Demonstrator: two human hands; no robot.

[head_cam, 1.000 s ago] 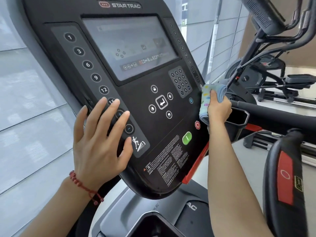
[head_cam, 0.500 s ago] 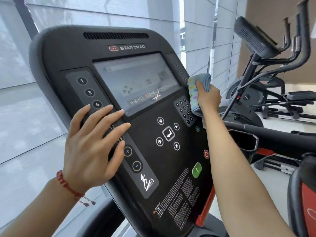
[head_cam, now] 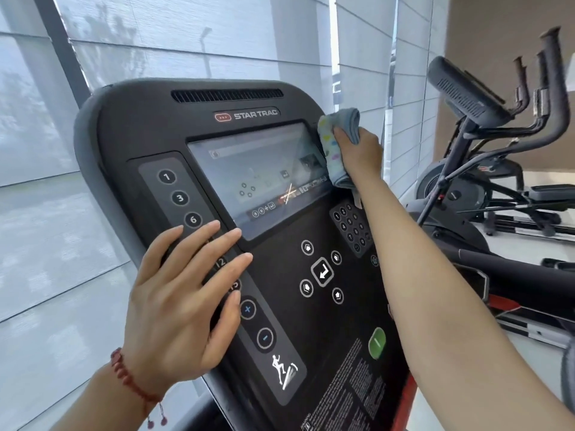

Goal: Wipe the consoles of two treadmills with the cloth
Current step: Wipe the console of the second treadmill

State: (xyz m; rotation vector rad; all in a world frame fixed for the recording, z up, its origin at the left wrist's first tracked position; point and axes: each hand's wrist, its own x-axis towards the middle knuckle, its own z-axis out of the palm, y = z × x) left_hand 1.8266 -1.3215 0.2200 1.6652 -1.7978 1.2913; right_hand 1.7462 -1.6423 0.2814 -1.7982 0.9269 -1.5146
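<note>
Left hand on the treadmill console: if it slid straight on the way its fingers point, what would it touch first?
Probably the touchscreen. The left hand lies flat on the numbered button strip, fingers aimed up and right toward the screen's lower left corner; its raised bezel comes first.

soft, bright daylight comes through the shaded windows (head_cam: 186,42) behind the console; its screen (head_cam: 258,178) shows pale glare. wide-angle bending at the edges, slight blur throughout.

Cloth (head_cam: 334,150) pale blue, multicoloured spots; console (head_cam: 149,126) black; bracelet (head_cam: 130,379) red; button (head_cam: 377,343) green.
</note>
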